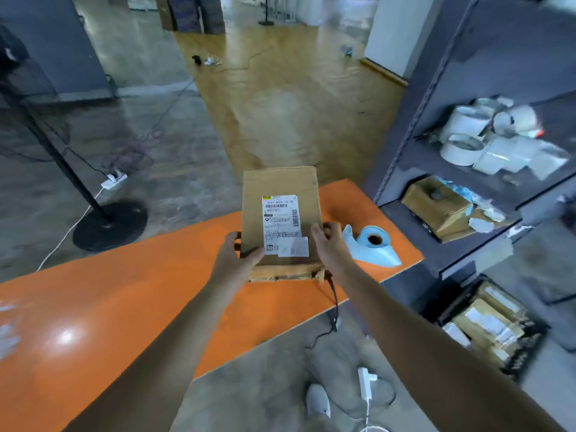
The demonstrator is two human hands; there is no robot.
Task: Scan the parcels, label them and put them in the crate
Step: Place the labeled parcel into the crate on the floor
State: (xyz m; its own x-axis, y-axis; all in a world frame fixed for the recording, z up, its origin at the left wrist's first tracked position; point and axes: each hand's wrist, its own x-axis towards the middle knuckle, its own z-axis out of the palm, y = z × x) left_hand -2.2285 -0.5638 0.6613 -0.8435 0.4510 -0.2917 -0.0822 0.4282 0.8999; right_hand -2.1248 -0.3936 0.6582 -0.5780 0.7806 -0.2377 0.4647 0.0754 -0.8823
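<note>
Now, looking down from the head view, gripping a brown cardboard parcel (280, 188) by both sides over the far right part of the orange table (124, 307). Curling the left hand (237, 257) round its near left edge, thumb lying on top. Curling the right hand (328, 244) round its right edge. Keeping the white shipping label (282, 216) face up, with a smaller white label (293, 247) overlapping its lower right corner.

Seeing a blue label roll (372, 241) on the table just beside the right hand, its loose tail trailing toward the table edge. Facing a dark shelving unit (414, 126) crowding the table's right end, carrying white tape rolls (464, 132) and a torn cardboard box (436, 207). Making out a black crate (526, 353) low beside the shelves, well apart from the parcel, holding more brown parcels. Noticing a black cable (335, 300) hanging off the table edge below the parcel, and a fan stand (106, 222) on the floor to the left near a white power strip (113, 180).

Hiding with the parcel whatever lies beneath it, including the cable's upper end. Not managing to tell whether the parcel is resting on the table or lifted clear. Losing the shelves and the crate to heavy blur, and the table's left end to the frame edge.
</note>
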